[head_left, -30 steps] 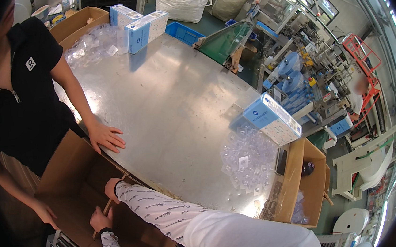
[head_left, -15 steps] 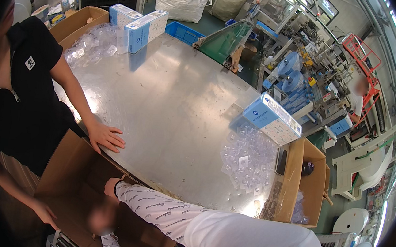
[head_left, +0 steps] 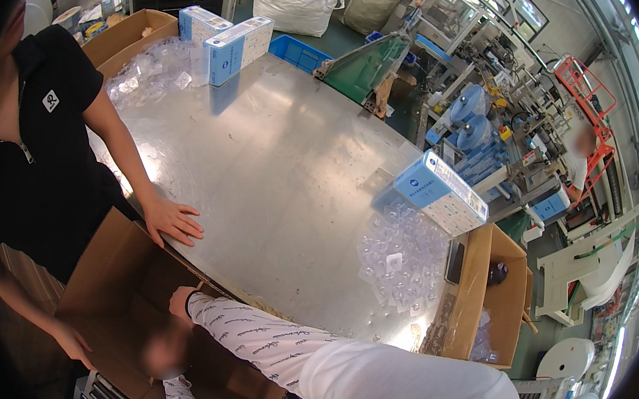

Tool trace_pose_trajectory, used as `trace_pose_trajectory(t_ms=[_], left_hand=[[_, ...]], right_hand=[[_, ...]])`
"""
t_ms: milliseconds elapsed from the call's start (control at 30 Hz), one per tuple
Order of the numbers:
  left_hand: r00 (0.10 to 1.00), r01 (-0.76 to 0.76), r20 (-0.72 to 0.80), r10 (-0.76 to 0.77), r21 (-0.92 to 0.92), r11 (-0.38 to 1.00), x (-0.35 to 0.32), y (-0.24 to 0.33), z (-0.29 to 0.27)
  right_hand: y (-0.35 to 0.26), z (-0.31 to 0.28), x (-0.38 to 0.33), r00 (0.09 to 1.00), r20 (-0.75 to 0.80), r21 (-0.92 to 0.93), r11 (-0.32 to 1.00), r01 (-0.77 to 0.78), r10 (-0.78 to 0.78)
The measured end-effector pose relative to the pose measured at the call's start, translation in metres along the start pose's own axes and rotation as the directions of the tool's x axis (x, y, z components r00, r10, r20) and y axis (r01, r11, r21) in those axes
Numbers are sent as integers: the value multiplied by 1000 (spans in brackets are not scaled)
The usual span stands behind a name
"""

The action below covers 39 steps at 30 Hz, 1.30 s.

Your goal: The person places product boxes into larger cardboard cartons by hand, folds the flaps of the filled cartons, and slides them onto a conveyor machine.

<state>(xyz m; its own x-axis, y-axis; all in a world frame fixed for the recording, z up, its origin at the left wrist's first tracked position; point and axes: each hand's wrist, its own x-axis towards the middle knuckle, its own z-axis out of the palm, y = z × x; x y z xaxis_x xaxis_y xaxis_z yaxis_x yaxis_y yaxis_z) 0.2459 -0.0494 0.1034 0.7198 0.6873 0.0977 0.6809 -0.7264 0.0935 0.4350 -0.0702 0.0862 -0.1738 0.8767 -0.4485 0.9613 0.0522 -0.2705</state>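
Leaned over the near edge of the steel table [head_left: 275, 180] into the open cardboard box [head_left: 120, 262] set against it, long axis along that edge. Pressed the right hand [head_left: 181, 303] to the box's table-side wall, fingers curled, grip unclear. Held the left hand [head_left: 160, 354] lower inside, blurred, fingers unreadable. Shared the outer flap with a co-worker's hand [head_left: 75, 341].

- A shiny metal table [head_left: 277, 158] fills the centre, just beyond both hands down in the cardboard box.
- Far across it from them, blue-and-white cartons [head_left: 231, 40] stand beside a heap of clear plastic pieces [head_left: 152, 71].
- Off to their right, another blue-and-white carton [head_left: 442, 191] lies touching a second clear heap [head_left: 401, 260].
- A co-worker's hand [head_left: 173, 221] rests flat on the near edge.
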Motion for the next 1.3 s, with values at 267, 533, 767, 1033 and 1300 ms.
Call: trace_pose_trajectory(t_ms=[267, 533, 767, 1033, 1300], left_hand=[[1000, 1, -1, -1, -2, 1000, -2, -5, 4], [1000, 3, 2, -3, -12, 1000, 1, 1, 1], [999, -34, 5, 34, -7, 999, -3, -13, 10], [999, -36, -7, 37, 9, 999, -3, -8, 14], [1000, 15, 19, -13, -114, 993, 5, -7, -7]], right_hand=[[-5, -20, -20, 998, -15, 138, 989, -55, 57], [-1, -8, -15, 995, -38, 131, 987, -90, 96], [-10, -16, -21, 999, -21, 84, 995, -48, 50], [-14, -21, -33, 992, -11, 153, 980, -125, 128], [-13, -24, -28, 993, -71, 119, 989, -85, 94]])
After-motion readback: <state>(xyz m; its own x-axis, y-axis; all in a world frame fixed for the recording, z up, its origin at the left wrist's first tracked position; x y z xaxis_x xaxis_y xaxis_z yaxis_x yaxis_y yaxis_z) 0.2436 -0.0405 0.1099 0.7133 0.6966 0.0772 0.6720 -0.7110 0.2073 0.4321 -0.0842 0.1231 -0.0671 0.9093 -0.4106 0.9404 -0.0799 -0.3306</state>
